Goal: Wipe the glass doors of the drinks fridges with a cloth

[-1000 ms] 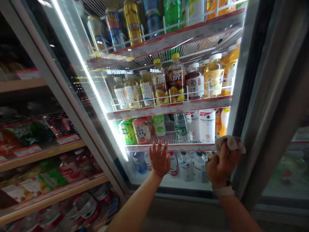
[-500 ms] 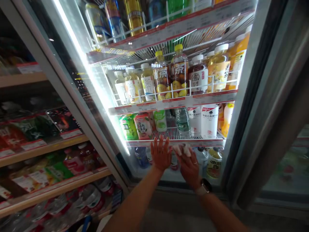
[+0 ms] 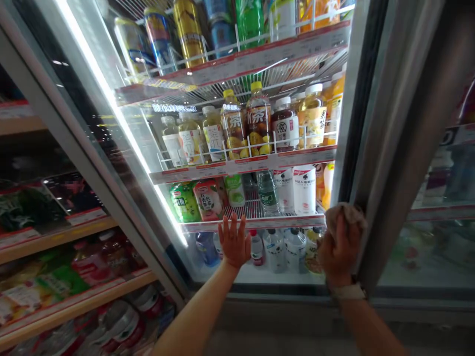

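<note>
My left hand is raised with its fingers spread, palm toward the glass door of a lit drinks fridge, in front of the lower shelf edge. It holds nothing. At the right side of the glass, next to the grey door frame, my right hand presses a crumpled light cloth against the door. A band is on my right wrist. Part of the cloth is hidden behind the fingers.
Behind the glass, shelves hold cans, tea bottles, white cartons and low bottles. Wooden shelves with packaged drinks stand at the left. Another glass door lies at the right.
My right hand has moved right with the cloth, from beside my left hand to the door frame. My left hand stays near the same spot. The view has shifted slightly.
</note>
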Available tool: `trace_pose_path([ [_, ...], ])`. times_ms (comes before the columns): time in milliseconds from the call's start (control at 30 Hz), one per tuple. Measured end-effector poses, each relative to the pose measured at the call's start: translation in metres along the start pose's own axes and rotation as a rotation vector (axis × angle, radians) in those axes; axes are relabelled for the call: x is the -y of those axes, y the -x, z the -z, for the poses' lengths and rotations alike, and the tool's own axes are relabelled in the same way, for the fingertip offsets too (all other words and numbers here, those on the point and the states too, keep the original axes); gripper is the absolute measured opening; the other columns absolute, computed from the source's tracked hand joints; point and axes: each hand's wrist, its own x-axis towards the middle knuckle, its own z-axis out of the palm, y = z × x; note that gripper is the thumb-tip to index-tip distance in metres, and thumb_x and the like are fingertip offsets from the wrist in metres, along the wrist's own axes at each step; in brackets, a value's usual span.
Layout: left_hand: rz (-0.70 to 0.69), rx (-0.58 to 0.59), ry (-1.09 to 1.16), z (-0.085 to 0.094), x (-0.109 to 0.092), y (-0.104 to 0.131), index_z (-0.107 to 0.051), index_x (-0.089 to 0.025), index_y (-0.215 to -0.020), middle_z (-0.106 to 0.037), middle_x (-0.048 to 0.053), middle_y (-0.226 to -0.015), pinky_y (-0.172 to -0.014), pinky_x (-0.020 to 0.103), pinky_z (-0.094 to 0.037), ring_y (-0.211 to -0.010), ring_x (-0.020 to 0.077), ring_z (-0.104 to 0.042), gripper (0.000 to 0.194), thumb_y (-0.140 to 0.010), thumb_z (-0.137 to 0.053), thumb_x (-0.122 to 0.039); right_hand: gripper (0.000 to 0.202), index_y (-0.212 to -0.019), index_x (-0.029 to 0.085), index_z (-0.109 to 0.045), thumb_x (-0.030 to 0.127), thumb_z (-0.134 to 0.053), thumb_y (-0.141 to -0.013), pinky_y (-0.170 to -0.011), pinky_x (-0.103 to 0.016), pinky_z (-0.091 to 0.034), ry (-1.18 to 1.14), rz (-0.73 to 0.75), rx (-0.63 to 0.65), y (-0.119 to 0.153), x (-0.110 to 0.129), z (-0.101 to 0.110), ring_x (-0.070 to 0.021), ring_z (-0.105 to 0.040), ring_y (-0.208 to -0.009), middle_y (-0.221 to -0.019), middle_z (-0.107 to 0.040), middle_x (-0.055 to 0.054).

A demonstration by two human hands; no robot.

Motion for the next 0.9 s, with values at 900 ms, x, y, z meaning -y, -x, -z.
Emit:
trace_pose_path([
  [900,-0.023,0.055,0.037,0.009,0.001,0.0,-0.023,-0.015,-0.152,-0.023,0.011,-0.16,-0.12,0.047,-0.015,-0.148,0.0298,-0.016,0.062,-0.097,-0.022,-0.042,0.042,-0.12,0.024,-0.066,0.003,-0.046,-0.089,-0.119,-0.037,-0.032,-0.299,0.441,0.314,0.074,0.087,-0.033,-0.0175,-0.044,-0.137,-0.124,-0.068,-0.003],
])
